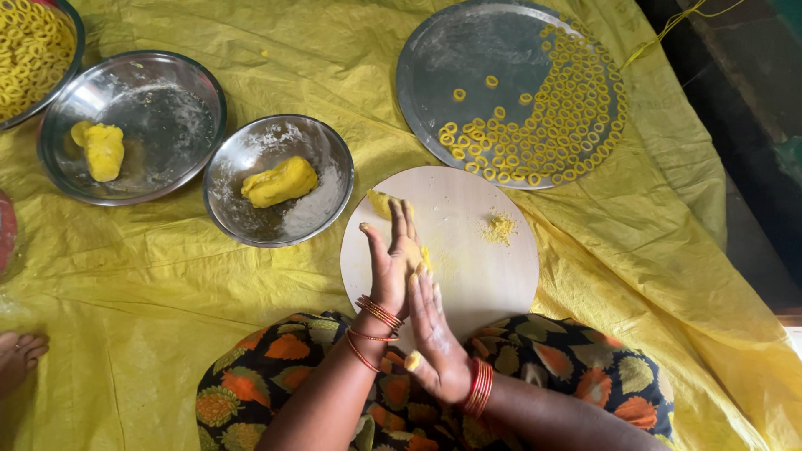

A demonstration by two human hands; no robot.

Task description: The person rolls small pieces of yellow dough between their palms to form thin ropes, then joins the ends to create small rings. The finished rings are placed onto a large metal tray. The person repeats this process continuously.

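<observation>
Dough (415,253), yellow and soft, is pressed between two flat palms above the near-left part of a round pale board (468,250); only a thin edge of it is seen between the hands. The left hand (391,259) is held upright with fingers stretched out, and the right hand (434,330) is laid against it, fingers straight, so neither is curled into a fist; flour is seen on the right hand's back. Red and orange bangles are worn on both wrists. A further small yellow lump (380,202) lies at the board's far-left edge, and a heap of yellow crumbs (499,227) lies toward its far-right side.

The board rests on a crumpled yellow plastic sheet (652,250). Just beyond the board, a large round steel plate (443,67) is set, its right half covered with small yellow dough rings (560,125). To the board's left, a floured steel bowl (334,159) holds a yellow dough lump (280,181); farther left, a bigger steel bowl (167,75) holds another lump (102,150). At the sheet's far-left corner, a bowl of rings (33,50) is partly seen. No labels or packages are visible.
</observation>
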